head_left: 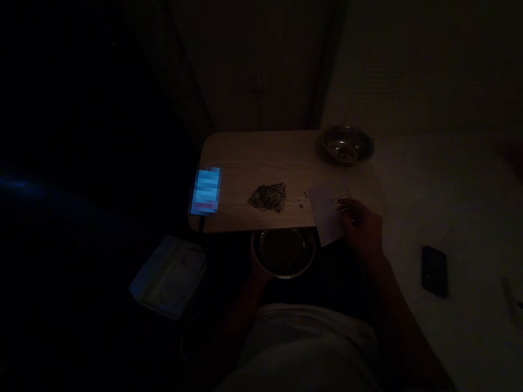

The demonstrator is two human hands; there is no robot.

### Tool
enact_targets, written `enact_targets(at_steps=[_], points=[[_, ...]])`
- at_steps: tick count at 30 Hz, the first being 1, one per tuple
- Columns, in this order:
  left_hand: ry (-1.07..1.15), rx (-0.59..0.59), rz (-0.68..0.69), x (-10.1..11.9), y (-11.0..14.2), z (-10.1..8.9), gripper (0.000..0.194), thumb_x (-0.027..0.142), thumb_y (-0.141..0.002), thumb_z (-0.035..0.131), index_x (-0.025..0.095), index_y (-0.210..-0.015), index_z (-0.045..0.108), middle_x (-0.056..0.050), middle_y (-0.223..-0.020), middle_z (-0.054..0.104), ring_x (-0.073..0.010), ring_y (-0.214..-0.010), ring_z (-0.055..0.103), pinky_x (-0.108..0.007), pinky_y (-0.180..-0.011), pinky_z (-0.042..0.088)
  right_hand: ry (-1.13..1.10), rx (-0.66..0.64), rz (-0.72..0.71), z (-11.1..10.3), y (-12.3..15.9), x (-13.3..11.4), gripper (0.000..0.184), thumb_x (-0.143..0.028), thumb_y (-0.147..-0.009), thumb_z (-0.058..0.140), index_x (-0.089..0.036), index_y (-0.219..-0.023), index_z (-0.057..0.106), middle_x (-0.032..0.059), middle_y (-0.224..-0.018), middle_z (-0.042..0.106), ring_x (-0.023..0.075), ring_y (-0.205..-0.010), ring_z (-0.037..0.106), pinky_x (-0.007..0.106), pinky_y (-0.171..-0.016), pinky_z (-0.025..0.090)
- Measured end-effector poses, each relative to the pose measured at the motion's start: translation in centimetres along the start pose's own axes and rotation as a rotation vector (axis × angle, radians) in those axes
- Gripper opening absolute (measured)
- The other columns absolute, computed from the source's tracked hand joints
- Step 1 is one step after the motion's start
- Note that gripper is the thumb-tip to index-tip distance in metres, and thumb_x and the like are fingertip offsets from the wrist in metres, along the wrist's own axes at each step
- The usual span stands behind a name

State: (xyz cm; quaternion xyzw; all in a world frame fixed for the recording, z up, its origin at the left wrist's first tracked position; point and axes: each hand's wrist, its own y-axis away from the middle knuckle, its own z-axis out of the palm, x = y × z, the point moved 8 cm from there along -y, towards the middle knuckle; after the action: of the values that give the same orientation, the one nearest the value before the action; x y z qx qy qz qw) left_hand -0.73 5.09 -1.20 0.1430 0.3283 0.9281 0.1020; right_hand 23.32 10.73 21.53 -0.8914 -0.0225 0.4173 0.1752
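Note:
The room is very dark. My right hand (361, 225) rests on a white sheet of paper (326, 206) at the right end of a small wooden table (247, 155), its fingers curled on the sheet's edge. A small heap of dark seeds or crumbs (268, 197) lies in the middle of the table, left of the paper. My left hand (256, 271) holds a metal bowl (283, 251) under the table's near edge, below the heap; its fingers are mostly hidden by the bowl and the dark.
A second metal bowl (348, 144) stands at the table's far right corner. A lit phone (207, 190) sits at the table's left edge. A dark phone (435, 270) lies on the pale bed surface to the right. A white box (168, 277) lies low on the left.

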Motion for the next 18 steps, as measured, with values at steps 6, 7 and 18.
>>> enact_targets(at_steps=[6,7,18], points=[[-0.011,0.017,0.049,0.3,-0.4,-0.5,0.043,0.054,-0.098,0.049,0.025,-0.119,0.073,-0.006,-0.126,0.074,-0.0271,-0.143,0.054,-0.051,-0.125,0.038,-0.012,0.019,0.022,-0.3,0.1,0.8,0.033,-0.024,-0.085,0.058,-0.02,-0.113,0.074,0.0095,-0.099,0.081,0.0251,-0.084,0.076,0.042,-0.08,0.061],[-0.008,0.026,0.058,0.3,-0.4,-0.6,0.042,0.053,-0.099,0.048,0.025,-0.118,0.073,-0.006,-0.126,0.075,-0.0269,-0.143,0.054,-0.05,-0.125,0.038,-0.011,0.024,0.02,-0.4,0.1,0.7,0.033,-0.024,-0.084,0.058,-0.02,-0.112,0.074,0.0092,-0.098,0.081,0.0248,-0.083,0.076,0.042,-0.08,0.061],[-0.047,0.026,0.011,0.1,-0.5,-0.6,0.048,0.058,-0.097,0.048,0.024,-0.121,0.072,-0.007,-0.126,0.074,-0.0269,-0.141,0.055,-0.05,-0.124,0.04,-0.016,-0.006,-0.007,0.2,-0.9,0.4,0.033,-0.023,-0.084,0.058,-0.02,-0.113,0.075,0.008,-0.097,0.081,0.0237,-0.082,0.075,0.04,-0.081,0.061]])
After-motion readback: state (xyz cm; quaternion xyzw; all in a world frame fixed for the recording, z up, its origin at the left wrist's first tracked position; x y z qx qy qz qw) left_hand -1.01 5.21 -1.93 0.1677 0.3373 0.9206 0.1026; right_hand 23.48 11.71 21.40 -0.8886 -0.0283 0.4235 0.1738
